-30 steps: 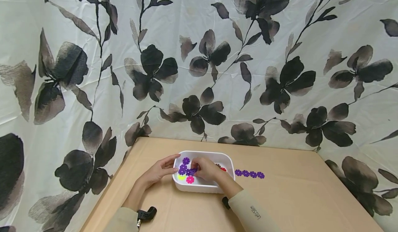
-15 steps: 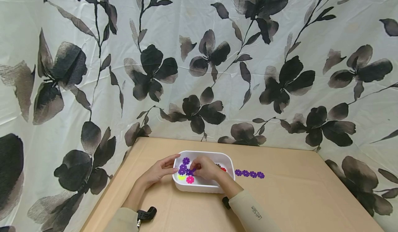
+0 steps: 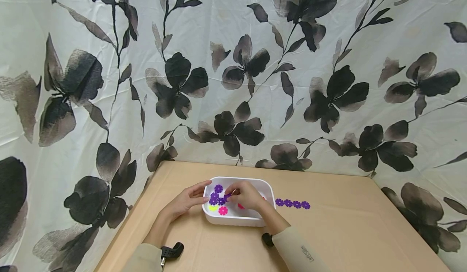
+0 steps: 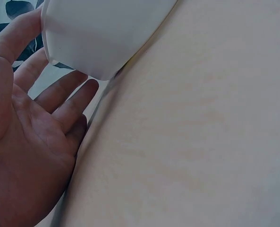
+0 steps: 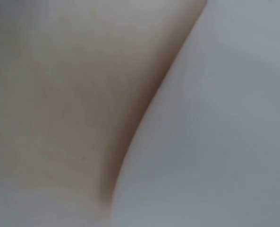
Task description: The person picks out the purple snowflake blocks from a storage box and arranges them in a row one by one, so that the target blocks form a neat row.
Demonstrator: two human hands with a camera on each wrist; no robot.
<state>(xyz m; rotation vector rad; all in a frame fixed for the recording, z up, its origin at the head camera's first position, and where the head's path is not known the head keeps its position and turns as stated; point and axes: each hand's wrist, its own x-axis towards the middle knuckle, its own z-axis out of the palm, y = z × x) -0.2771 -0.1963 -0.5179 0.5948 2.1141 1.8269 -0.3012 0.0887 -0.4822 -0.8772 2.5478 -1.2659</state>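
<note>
A white plastic container [image 3: 238,221] stands on the table and holds small flower-shaped discs. My left hand [image 3: 185,199] holds its left end, with thumb and index finger at the rim. In the left wrist view the other fingers of the left hand [image 4: 40,123] lie loosely bent under the container's end wall [image 4: 102,38]. My right hand [image 3: 246,195] reaches into the container and pinches a purple flower-shaped disc [image 3: 227,198], partly hidden by the fingers. Beside it lie several purple discs [image 3: 214,199], a pink disc [image 3: 223,210] and a yellow disc [image 3: 213,208].
A row of several purple discs [image 3: 292,204] lies on the tan table [image 3: 346,231], right of the container. Behind the table hangs a white cloth [image 3: 284,114] with dark flowers. The right wrist view is blurred and shows only pale surfaces.
My right hand has shifted slightly right, its fingers spread a little more, and a red piece shows beneath it. The left hand, the container and the row of discs stay put.
</note>
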